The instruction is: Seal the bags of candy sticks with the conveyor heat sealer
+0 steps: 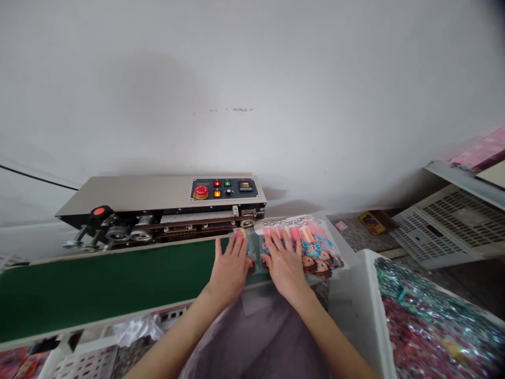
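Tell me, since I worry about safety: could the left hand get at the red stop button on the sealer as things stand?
Probably yes: the left hand lies flat near the belt end, and nothing stands between it and the red stop button.

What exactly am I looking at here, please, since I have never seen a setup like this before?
The picture comes from a camera worn on a person's head, looking forward and down at their own two bare hands. Against the white wall stands a metal machine with a control panel carrying a red button and small lights. In front of it runs a flat green belt. The left hand lies flat at the belt's right end, fingers on a small clear packet. The right hand rests flat on a stack of colourful cartoon-printed packets. Neither hand grips anything; both press down, open. To the right sits a white bin full of shiny packets, and white crates stand farther back.
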